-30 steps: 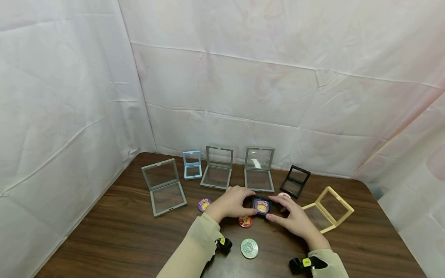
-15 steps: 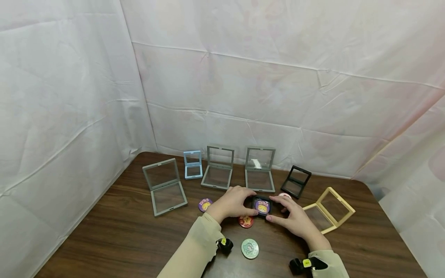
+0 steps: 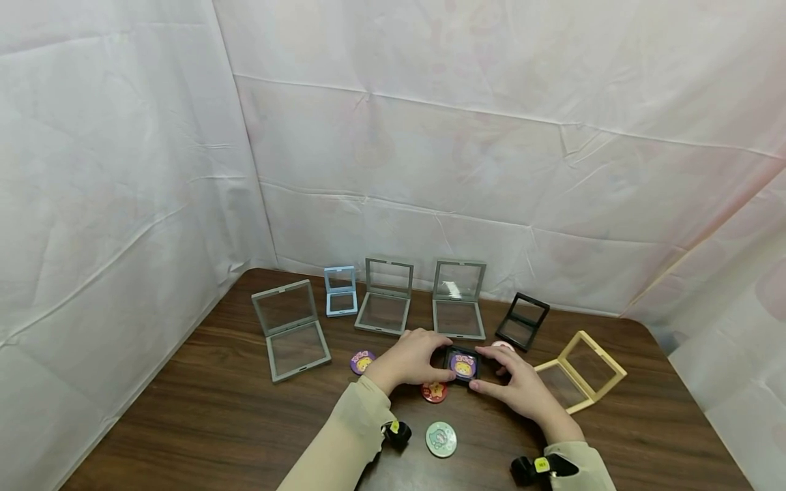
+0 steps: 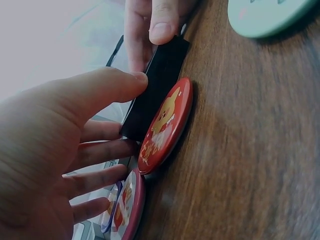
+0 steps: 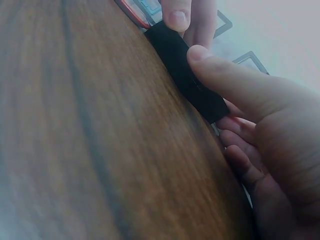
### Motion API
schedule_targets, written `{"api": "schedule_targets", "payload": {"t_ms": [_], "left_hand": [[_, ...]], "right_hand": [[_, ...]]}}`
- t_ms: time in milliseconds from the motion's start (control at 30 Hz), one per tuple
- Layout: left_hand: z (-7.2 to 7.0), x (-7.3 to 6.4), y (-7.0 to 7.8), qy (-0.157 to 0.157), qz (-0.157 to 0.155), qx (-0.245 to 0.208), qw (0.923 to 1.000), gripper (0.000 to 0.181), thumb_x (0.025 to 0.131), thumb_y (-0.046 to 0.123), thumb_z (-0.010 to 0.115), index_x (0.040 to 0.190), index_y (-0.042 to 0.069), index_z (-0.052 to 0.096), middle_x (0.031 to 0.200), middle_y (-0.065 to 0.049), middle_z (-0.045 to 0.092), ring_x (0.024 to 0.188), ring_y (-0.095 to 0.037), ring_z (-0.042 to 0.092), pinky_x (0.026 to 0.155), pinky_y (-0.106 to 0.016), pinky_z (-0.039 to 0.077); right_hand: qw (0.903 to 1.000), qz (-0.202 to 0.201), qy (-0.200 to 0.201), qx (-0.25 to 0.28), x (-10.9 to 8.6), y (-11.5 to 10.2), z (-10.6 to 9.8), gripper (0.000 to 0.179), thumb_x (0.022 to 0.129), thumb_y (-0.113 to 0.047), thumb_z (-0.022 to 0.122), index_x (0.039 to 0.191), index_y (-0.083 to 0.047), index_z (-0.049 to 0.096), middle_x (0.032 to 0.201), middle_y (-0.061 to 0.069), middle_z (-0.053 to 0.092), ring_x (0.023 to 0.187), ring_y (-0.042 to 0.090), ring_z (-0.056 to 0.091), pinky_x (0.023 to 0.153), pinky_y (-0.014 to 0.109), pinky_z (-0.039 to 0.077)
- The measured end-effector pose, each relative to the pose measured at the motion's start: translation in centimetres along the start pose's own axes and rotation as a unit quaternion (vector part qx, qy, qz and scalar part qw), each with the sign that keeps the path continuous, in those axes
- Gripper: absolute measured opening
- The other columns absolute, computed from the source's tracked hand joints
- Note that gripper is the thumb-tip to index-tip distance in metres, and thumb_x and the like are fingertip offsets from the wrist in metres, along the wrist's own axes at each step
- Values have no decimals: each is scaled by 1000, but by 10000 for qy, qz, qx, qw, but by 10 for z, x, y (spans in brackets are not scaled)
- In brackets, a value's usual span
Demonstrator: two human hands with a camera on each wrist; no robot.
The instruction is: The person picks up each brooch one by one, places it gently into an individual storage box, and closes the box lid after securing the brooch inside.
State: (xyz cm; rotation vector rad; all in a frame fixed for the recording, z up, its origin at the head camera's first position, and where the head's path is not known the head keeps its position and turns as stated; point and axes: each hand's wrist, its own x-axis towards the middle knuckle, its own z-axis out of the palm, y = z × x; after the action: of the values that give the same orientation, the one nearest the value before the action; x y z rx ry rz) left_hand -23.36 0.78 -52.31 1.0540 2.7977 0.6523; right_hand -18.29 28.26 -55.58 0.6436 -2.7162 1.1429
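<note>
A small black display frame [image 3: 463, 349] sits closed between both hands, low over the table, with a purple badge [image 3: 462, 366] showing a yellow character inside it. My left hand [image 3: 413, 359] holds its left side, thumb on the near edge and index finger at the far corner. At the opposite side, my right hand [image 3: 520, 383] grips it the same way, its thumb pressed to the black near edge [image 5: 185, 75] in the right wrist view. A red badge [image 4: 167, 125] lies right beside the frame's near left corner. Partly covered by the right fingers is a pinkish badge [image 3: 502, 346].
Open grey frames [image 3: 297, 351], a light blue frame [image 3: 340, 304], a black one [image 3: 514, 331] and a yellow one [image 3: 594, 393] stand in an arc around the hands. Another purple badge [image 3: 361, 361] lies left, a green badge [image 3: 441, 439] in front. White cloth [image 3: 393, 164] hangs behind.
</note>
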Motion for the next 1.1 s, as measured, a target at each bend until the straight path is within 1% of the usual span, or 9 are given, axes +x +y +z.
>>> {"api": "schedule_targets", "payload": {"t_ms": [467,867,1100], "left_hand": [[-2,0,3,-12,65,37,10000,64,98,53,79,149,15,68,147,2,69,136,-21,61,118,-48,43],[-2,-1,4,-15,67,84,9999,64,98,53,79,148,15,69,145,3,70,135,-20,61,117,-48,42],[-2,-1,5,-4,85,132,9999,66,93,52,85,147,16,70,144,4,71,134,-20,62,115,-46,42]], "right_hand": [[10000,16,-30,0,0,1,-2,64,91,-35,92,146,-11,69,133,4,62,118,25,60,90,35,58],[9999,-58,-107,-69,1,-6,-6,63,90,-34,93,143,-10,71,131,6,65,111,22,62,89,35,59],[9998,-68,-132,-131,2,-5,-6,64,90,-34,93,144,-10,71,131,5,65,108,19,63,90,33,59]]}}
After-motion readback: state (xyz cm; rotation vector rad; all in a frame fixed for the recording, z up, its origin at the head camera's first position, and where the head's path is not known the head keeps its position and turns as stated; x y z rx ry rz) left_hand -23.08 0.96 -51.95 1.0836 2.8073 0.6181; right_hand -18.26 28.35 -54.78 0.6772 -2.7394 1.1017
